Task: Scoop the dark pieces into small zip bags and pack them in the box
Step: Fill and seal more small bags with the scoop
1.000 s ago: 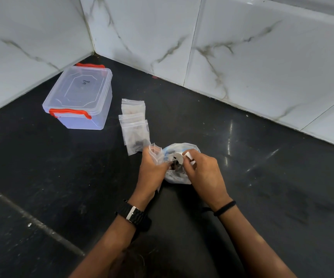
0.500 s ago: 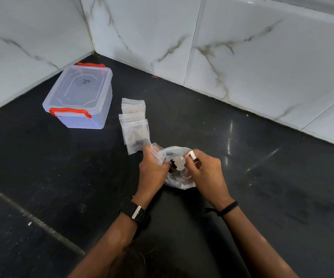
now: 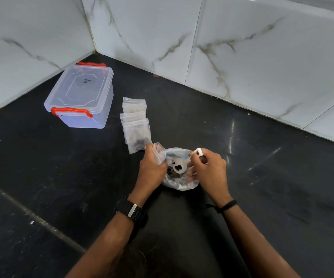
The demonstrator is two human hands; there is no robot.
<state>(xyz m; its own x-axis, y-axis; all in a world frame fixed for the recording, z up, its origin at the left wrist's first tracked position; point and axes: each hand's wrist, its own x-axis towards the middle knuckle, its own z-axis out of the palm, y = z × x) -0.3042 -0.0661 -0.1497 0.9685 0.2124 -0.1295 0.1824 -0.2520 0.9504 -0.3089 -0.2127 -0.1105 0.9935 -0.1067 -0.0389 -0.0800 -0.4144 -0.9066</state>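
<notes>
My left hand [image 3: 151,169] holds a small clear zip bag [image 3: 159,151] by its mouth, just left of a larger clear plastic bag [image 3: 179,182] of dark pieces lying on the black counter. My right hand [image 3: 208,171] pinches the handle of a white plastic scoop [image 3: 180,166]. The scoop's bowl carries a few dark pieces and hovers over the large bag, close to the small bag's opening. Three small zip bags [image 3: 136,125] lie in an overlapping row behind my left hand; the nearest shows dark pieces inside.
A clear plastic box [image 3: 81,97] with red latches stands closed at the back left near the wall corner. White marble-look tiles [image 3: 242,47] rise behind the black counter [image 3: 262,197].
The scoop has lifted out of the large bag with dark pieces in its bowl and turned toward the small bag. Both hands stay over the large bag.
</notes>
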